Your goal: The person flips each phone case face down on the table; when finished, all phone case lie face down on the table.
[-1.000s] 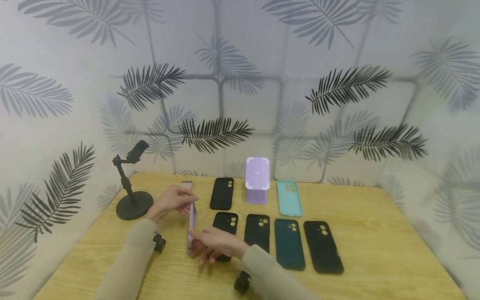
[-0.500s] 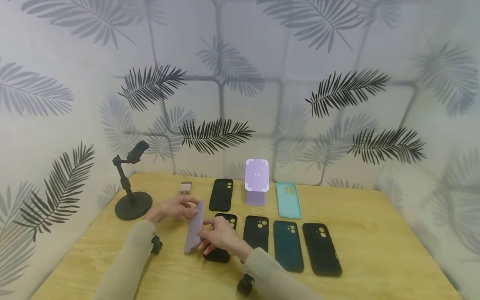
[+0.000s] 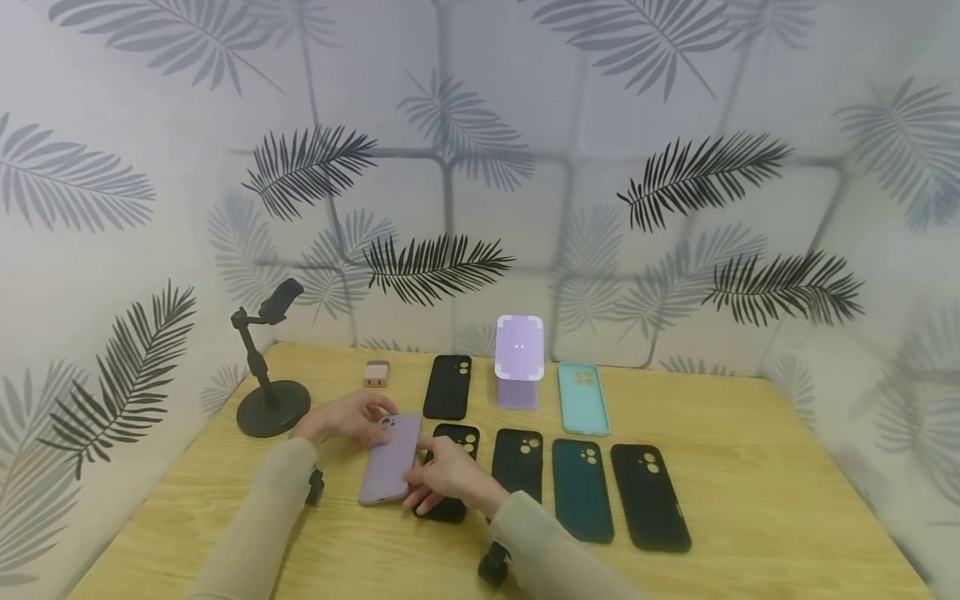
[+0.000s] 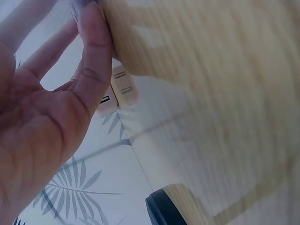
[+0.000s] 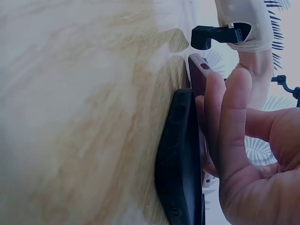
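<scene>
A lilac phone case (image 3: 392, 458) with camera cutouts at its top lies tilted low over the left part of the table, its back facing up. My left hand (image 3: 352, 419) pinches its upper left corner; in the left wrist view that hand's fingertips (image 4: 91, 18) meet at the case's edge. My right hand (image 3: 453, 475) holds the case's right edge near the lower corner, thumb and fingers on either side. Just under the right hand lies a black phone case (image 3: 457, 437), partly covered by it. In the right wrist view the lilac case's port end (image 5: 200, 63) shows beside the fingers.
More cases lie in rows: black (image 3: 447, 387), black (image 3: 517, 467), dark teal (image 3: 582, 492), black (image 3: 651, 500) and turquoise (image 3: 582, 400). A purple phone stand (image 3: 517, 392), a pink charger plug (image 3: 377, 374) and a black stand (image 3: 273, 408) are at the back and left.
The lilac case has turned from standing on its long edge to lying flatter with its back up. Both hands keep hold of it, and the charger plug has come into sight behind.
</scene>
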Demonstrator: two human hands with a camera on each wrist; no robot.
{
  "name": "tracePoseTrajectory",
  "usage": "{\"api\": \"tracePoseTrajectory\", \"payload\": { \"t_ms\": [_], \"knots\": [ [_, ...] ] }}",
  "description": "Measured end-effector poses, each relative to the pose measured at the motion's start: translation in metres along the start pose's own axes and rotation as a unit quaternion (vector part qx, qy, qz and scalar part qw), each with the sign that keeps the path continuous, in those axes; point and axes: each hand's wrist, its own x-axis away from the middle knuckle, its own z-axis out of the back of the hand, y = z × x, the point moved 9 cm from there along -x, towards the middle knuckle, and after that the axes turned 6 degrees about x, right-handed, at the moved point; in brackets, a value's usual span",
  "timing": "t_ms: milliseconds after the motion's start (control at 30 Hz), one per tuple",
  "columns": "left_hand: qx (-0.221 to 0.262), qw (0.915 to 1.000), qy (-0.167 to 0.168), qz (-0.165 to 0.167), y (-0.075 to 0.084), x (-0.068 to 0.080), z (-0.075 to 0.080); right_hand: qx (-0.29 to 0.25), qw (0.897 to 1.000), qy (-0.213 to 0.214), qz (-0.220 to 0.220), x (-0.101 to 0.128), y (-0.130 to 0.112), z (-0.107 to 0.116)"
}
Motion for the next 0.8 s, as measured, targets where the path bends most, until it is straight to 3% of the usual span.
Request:
{"api": "tracePoseTrajectory", "payload": {
  "t_ms": [400, 600, 800],
  "knots": [
    [-0.010, 0.9999, -0.003, 0.011, 0.0016, 0.0024, -0.0001, 0.026, 0.999, -0.027, -0.024, -0.0016, 0.0021, -0.0045],
    [-0.005, 0.9997, -0.005, 0.023, 0.0012, 0.0047, -0.0008, 0.042, 0.999, -0.027, -0.017, -0.0011, 0.0001, -0.0049],
    [-0.020, 0.9997, -0.007, 0.014, 0.0036, 0.0040, -0.0004, 0.033, 0.999, -0.014, -0.012, -0.0024, 0.0007, -0.0017]
  ]
}}
